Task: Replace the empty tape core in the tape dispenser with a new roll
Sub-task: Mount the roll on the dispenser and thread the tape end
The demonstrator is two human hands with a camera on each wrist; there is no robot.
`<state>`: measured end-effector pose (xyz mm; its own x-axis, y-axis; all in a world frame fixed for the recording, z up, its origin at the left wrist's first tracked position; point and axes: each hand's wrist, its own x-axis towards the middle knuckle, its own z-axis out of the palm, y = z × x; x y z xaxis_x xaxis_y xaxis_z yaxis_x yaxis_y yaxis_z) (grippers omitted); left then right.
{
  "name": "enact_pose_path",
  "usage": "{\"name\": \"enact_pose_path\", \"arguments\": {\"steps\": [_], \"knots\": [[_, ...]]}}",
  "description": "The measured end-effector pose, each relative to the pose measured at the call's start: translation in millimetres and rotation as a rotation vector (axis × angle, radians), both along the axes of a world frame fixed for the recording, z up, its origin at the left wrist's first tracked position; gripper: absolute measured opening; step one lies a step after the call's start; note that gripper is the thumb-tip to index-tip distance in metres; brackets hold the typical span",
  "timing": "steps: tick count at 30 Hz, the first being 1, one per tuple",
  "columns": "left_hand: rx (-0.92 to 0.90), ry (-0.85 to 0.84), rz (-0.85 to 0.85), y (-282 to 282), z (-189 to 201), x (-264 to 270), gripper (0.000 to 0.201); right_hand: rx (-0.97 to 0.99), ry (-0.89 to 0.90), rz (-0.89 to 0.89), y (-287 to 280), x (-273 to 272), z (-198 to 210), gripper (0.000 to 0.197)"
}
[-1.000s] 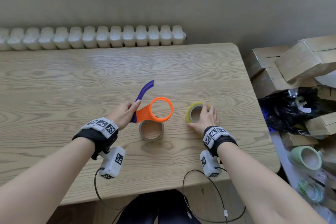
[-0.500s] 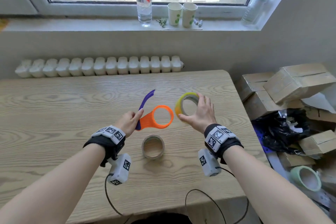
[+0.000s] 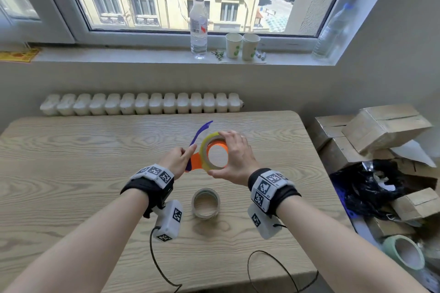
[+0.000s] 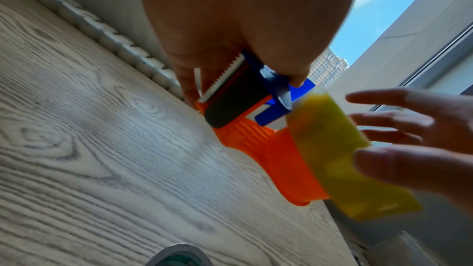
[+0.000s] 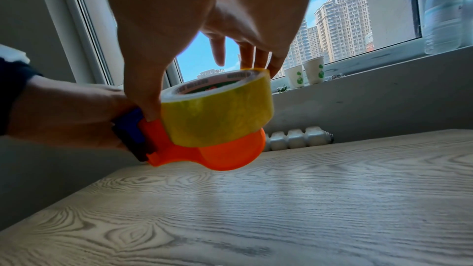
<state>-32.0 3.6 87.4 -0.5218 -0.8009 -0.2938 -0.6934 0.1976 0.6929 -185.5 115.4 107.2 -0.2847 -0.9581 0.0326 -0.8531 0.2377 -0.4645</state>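
Observation:
My left hand (image 3: 177, 158) grips the orange tape dispenser (image 3: 196, 159) by its toothed cutter end, held above the table; its purple handle (image 3: 201, 132) points away. My right hand (image 3: 234, 159) holds the new yellow tape roll (image 3: 204, 150) by its rim, thumb near and fingers far. The roll sits tilted, partly over the dispenser's orange ring (image 5: 230, 153). In the left wrist view the roll (image 4: 340, 157) overlaps the ring (image 4: 289, 167) below the serrated blade (image 4: 222, 77). The empty tape core (image 3: 205, 202) lies flat on the table under my hands.
The wooden table (image 3: 71, 173) ends at a radiator (image 3: 140, 103) and wall. The windowsill holds a water bottle (image 3: 198, 26) and two paper cups (image 3: 241, 45). Cardboard boxes (image 3: 381, 131), a black bag and a green tape roll (image 3: 404, 253) crowd the floor to the right.
My right hand lifted the yellow roll off the table and carried it left onto the dispenser's ring. The left hand raised the dispenser slightly. The head view tilted up.

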Motion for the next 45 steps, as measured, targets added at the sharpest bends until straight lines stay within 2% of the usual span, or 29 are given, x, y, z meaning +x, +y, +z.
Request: {"name": "enact_pose_path", "arguments": {"steps": [4, 8, 11, 18, 21, 24, 27, 31, 35, 39, 45], "knots": [[0.014, 0.042, -0.004, -0.6, 4.1, 2.5, 0.053, 0.008, 0.022, 0.003, 1.4, 2.9, 1.2, 0.103], [0.093, 0.207, 0.004, -0.5, 8.1, 3.8, 0.031, 0.015, -0.001, 0.013, 2.0, 2.0, 2.1, 0.106], [0.124, 0.272, -0.027, 1.7, 15.4, 4.2, 0.04, 0.017, -0.024, 0.013, 2.8, 0.7, 3.2, 0.109], [0.174, 0.368, 0.01, 10.9, 28.5, 0.9, 0.023, 0.004, -0.115, -0.003, 4.4, 1.3, 9.9, 0.123], [0.185, 0.372, 0.011, 13.3, 29.9, 1.6, 0.023, 0.012, -0.165, -0.011, 3.6, -0.3, 10.1, 0.132], [0.19, 0.372, 0.021, 14.8, 31.6, 2.2, 0.028, 0.045, -0.197, 0.003, 3.6, -2.5, 11.7, 0.132], [0.163, 0.34, 0.004, 17.9, 33.4, 3.1, 0.033, 0.079, -0.231, -0.004, 3.7, -5.0, 15.3, 0.109], [0.159, 0.3, -0.028, 18.4, 35.4, 4.5, 0.034, 0.093, -0.14, -0.028, 1.8, -11.9, 17.7, 0.066], [0.189, 0.243, -0.091, 12.4, 36.8, 6.6, 0.036, 0.081, -0.094, -0.056, 0.0, -14.9, 15.3, 0.039], [0.225, 0.244, -0.035, 9.4, 42.6, 5.6, 0.03, 0.058, -0.11, -0.068, 0.3, -12.5, 14.8, 0.03], [0.272, 0.292, 0.167, -0.9, 47.0, 12.8, 0.059, 0.056, -0.314, -0.122, 0.6, -14.5, 14.9, 0.023]]}}
